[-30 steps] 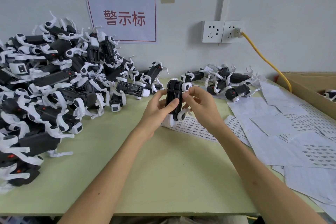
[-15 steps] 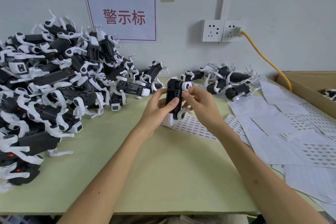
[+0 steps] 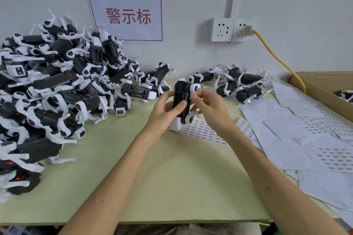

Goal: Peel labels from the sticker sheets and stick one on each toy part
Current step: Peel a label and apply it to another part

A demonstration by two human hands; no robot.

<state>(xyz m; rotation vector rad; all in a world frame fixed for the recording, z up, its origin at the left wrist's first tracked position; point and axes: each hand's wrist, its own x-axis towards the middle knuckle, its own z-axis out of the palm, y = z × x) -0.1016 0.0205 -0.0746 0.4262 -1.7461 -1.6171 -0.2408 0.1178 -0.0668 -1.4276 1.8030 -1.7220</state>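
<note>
Centre of the frame: the toy part [image 3: 181,101], a boxy black plastic body with glossy white rounded joints, is held upright between both hands. The left hand [image 3: 164,110] grips it, thumb flat across the black front and fingers curled behind. The right hand [image 3: 210,108] comes in from the right, fingertips pinching at the body's right edge just under the upper white joint. Whether a label sits between them is too small to tell.

Directly beneath, a long sticker sheet [image 3: 202,131] lies flat on the pale green, matte bench [image 3: 172,177], with rows of tiny dark labels on white paper. More white sheets [image 3: 305,139] overlap in a loose spread at the right of the frame.

Left side: a big tangled pile [image 3: 57,86] of the same black-and-white toys, thin curved white legs sticking out everywhere. A smaller cluster [image 3: 242,84] lies along the wall, upper centre-right. A brown cardboard box [image 3: 321,89] sits at the right edge.
</note>
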